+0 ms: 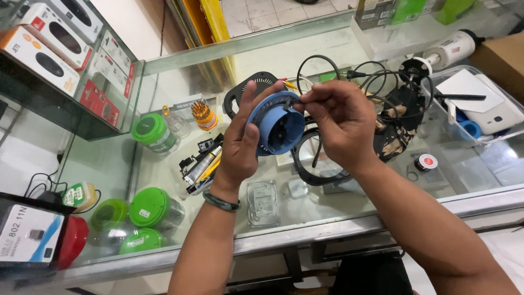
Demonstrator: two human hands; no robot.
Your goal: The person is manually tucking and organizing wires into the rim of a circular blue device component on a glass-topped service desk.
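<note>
The left hand (240,143) grips the round blue plastic fan housing (277,124) while the right hand (337,124) pinches a thin black wire (305,99) at its rim, so the wire looks not yet settled.

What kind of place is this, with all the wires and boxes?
Probably a small electronics repair shop. A glass display counter holds boxed gadgets, and on it lie a bare hard drive, a screwdriver bit set and tangled cables. The left hand holds a round blue part while the right hand works on it.

An electronics shop; glass display counter (349,216), boxed gadgets (52,41).
</note>
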